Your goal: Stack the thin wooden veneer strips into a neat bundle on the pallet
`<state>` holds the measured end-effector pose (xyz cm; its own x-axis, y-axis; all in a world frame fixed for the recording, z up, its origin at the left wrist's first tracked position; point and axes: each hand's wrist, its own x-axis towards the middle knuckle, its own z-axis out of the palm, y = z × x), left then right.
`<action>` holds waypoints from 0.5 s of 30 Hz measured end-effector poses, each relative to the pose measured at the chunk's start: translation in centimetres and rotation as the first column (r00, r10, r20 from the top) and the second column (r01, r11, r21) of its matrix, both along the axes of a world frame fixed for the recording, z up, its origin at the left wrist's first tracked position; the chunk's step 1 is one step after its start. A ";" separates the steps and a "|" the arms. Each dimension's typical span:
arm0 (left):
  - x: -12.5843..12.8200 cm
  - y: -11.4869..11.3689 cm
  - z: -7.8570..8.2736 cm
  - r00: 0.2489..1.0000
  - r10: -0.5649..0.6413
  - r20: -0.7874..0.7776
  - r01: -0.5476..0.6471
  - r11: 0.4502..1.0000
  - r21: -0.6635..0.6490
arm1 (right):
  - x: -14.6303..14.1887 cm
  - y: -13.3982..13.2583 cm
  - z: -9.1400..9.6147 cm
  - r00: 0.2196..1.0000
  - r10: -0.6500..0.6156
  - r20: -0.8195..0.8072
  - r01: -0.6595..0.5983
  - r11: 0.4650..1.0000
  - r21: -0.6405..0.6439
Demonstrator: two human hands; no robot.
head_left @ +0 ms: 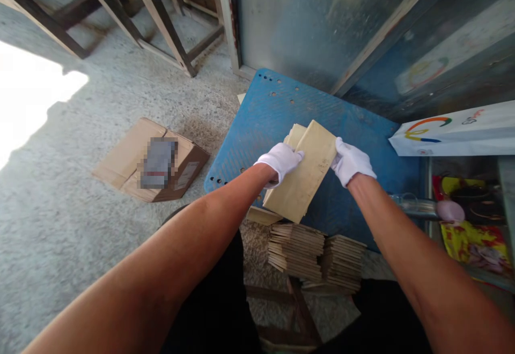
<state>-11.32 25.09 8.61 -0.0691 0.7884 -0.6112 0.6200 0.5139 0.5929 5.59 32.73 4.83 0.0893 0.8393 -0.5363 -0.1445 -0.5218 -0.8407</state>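
Both my hands wear white gloves over the blue table. My left hand (281,162) is closed on the left side of several flat, pale yellow rectangular panels, its thumb on top. My right hand (353,162) pinches the right edge of the top panel (308,174), which has small dark marks near that edge. Another pale panel (295,135) shows from under it at the upper left. The panels are tilted, and I cannot tell whether their undersides touch the table.
Two neat stacks of panels, a left stack (295,246) and a right stack (344,260), stand below the near edge of the blue table (346,118). A cardboard box (124,163) lies on the floor at left. At right are a white bag (462,131) and coloured packets (478,246).
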 end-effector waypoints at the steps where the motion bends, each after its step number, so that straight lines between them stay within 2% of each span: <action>1: 0.1 0.1 -0.2 1.000 -0.015 -0.021 0.015 1.000 0.006 | -0.1 0.2 -0.3 1.000 -0.009 0.022 0.009 1.000 0.000; 5: 0.1 0.5 -0.7 0.997 0.012 -0.080 -0.010 1.000 0.020 | -0.8 1.7 -0.6 0.997 0.034 0.068 -0.034 0.999 0.008; 9: 0.1 0.9 -1.2 0.978 -0.032 -0.207 0.040 0.999 0.035 | -1.6 3.0 -1.0 0.986 0.068 0.150 -0.068 0.998 -0.003; 15: 0.2 1.0 -1.6 0.968 -0.038 -0.249 0.053 0.997 0.054 | -1.9 4.0 -3.8 0.947 0.049 0.318 -0.089 0.990 0.113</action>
<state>-11.12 26.07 6.98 -0.1759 0.8288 -0.5311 0.7731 0.4504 0.4466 3.67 36.72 1.03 0.1751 0.9076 -0.3815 0.1694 -0.4094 -0.8965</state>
